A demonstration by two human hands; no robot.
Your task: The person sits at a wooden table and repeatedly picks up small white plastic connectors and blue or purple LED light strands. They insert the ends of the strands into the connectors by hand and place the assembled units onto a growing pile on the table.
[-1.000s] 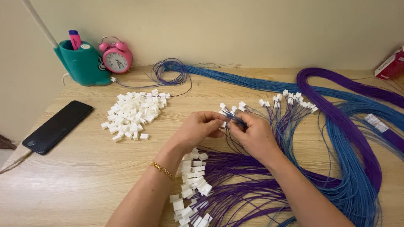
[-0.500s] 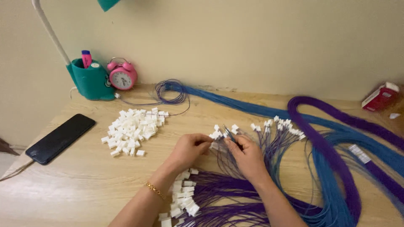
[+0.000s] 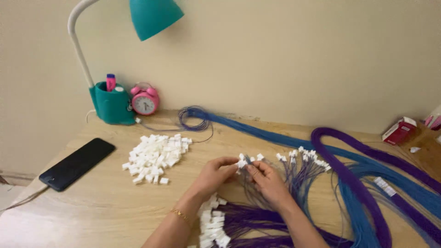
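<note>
Left hand (image 3: 215,173): fingertips pinched on a small white connector housing (image 3: 241,162), frame centre.
Right hand (image 3: 268,180): fingers closed on a thin wire (image 3: 250,161) at that housing; which wire is probably too fine to tell.
Technique: steady the housing, align the wire straight, seat fully.
Finished ends (image 3: 212,224): 6 o'clock.
Loose housings (image 3: 155,157): 10 o'clock.
Surface: pale wooden desk (image 3: 92,206), smartphone (image 3: 77,163) at 9.
Far: teal lamp (image 3: 115,98), pink clock (image 3: 145,100), cream wall.

Connector (image 3: 241,163) between fingertips too small
</note>
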